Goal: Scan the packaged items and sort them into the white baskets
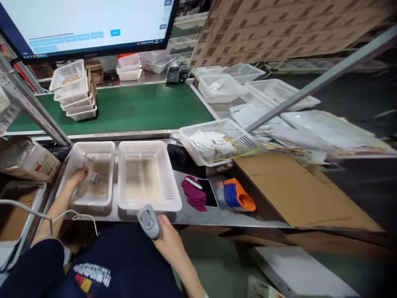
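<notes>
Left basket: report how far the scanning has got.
Done: cannot tell, though stacked baskets stand on the green belt. In hand: left hand on a clear packet in the left basket; right hand holds the scanner. Left: middle basket looks empty.

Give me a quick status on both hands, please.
Left hand in left white plastic basket, fingers on small clear packets. Right hand shut on grey handheld scanner. Middle white basket holds nothing.

A warehouse packing station is shown.
It is marked by a green conveyor belt [130,108], stacked white baskets [74,91], a monitor [89,25] and cardboard cartons [279,29].
</notes>
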A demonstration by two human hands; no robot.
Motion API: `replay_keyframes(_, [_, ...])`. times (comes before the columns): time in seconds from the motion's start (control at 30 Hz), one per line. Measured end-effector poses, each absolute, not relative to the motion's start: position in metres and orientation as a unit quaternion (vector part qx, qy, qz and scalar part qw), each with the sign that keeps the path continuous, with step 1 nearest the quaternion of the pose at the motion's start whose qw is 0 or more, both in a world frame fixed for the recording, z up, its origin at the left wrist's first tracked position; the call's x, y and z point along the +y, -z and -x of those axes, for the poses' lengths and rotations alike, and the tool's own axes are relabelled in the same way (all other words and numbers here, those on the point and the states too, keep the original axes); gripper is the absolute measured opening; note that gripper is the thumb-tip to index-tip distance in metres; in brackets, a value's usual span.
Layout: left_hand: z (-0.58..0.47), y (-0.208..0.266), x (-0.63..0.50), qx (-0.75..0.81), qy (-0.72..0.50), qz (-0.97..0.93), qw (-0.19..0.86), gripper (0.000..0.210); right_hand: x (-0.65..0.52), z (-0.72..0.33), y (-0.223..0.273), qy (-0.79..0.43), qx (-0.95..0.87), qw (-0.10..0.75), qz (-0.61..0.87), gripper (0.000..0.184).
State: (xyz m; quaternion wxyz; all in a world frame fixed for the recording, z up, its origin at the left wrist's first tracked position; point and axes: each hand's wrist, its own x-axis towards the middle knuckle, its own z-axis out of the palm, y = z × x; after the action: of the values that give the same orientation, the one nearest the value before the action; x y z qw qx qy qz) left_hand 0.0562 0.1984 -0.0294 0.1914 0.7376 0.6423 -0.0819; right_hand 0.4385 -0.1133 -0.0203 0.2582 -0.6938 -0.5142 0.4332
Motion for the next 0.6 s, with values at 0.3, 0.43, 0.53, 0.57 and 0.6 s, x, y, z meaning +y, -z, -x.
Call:
replay_keyframes(0.3, [-0.162,-0.001,0.148,0.470,-0.185,-0.811,0.294,0.020,-0.049,-0.419,-0.050,-0.326,-0.611,0.049,0.720,0.062])
replay_keyframes(0.43, [-0.195,0.028,0.136,0.450,-0.152,-0.809,0.347,0.022,-0.059,-0.442,-0.038,-0.337,-0.563,0.059,0.752,0.048])
replay_keyframes(0.53, [-0.186,0.051,0.165,0.499,-0.129,-0.797,0.315,0.035,-0.084,-0.457,-0.006,-0.356,-0.532,0.085,0.763,0.039])
replay_keyframes(0.57, [-0.175,0.055,0.181,0.527,-0.128,-0.788,0.292,0.037,-0.095,-0.461,0.007,-0.364,-0.519,0.096,0.767,0.036])
replay_keyframes(0.6, [-0.161,0.059,0.199,0.557,-0.125,-0.776,0.267,0.039,-0.105,-0.463,0.021,-0.372,-0.503,0.111,0.773,0.035])
